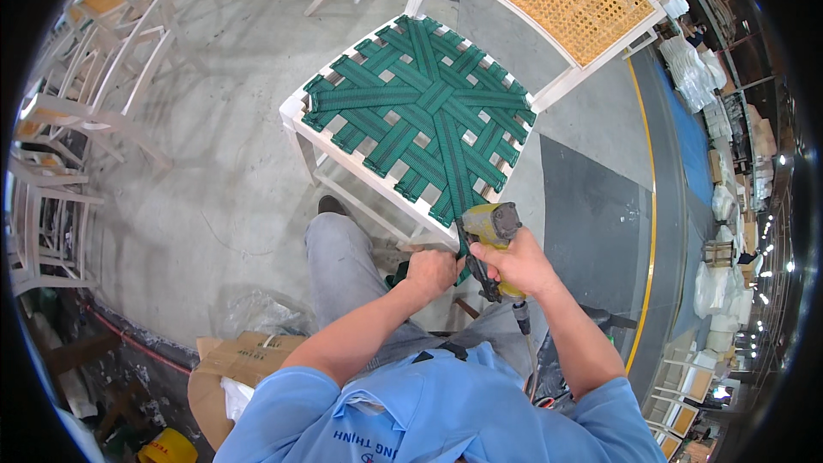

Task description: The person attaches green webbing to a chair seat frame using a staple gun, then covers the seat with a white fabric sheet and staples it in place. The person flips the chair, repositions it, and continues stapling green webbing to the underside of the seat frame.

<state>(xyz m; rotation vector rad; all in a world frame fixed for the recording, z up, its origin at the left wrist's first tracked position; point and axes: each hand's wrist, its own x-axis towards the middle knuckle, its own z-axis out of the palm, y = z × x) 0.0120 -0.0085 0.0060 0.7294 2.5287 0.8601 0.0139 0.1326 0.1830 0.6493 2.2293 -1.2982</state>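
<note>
From here I can't make out the staple gun's (490, 225) very tip against the chair corner, nor whether it touches the wood. The left hand (431, 272) is closed on a green webbing strap (464, 246), its fingertips hidden underneath. The right hand (521, 267) is wrapped around the gun's handle; I can't tell whether the trigger is pressed.

The chair's (358, 165) top is cut off by the view's edge, and its lower legs are partly hidden. The gun sits at the seat's nearest corner, nose turned left toward the frame, handle running back toward the person, air hose (533, 364) below. The chair's cane back (570, 0) stands at the upper right.

I count one gun, one cane panel, and two long diagonal bands crossing over the woven green seat (435, 96). The pale chair frames (94, 116) at left overlap too much to count.
</note>
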